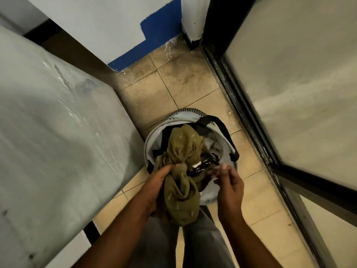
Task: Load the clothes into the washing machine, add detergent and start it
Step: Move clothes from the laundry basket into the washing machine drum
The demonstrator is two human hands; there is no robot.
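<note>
A round laundry basket [152, 144] with black handles stands on the tiled floor in front of me. An olive-green patterned garment [183, 149] rises out of it in a bunched heap, over dark and white clothes. My left hand [156, 186] grips the lower part of this garment from the left. My right hand [229, 182] hovers just right of the garment above the basket rim, fingers loosely curled and holding nothing. A large pale grey surface [54, 122] fills the left side, probably the washing machine's top.
A dark-framed frosted glass door [301, 89] runs along the right side. A white wall with a blue painted base [154, 35] stands at the far end. The beige tiled floor [173, 82] forms a narrow passage; my grey trouser legs show at the bottom.
</note>
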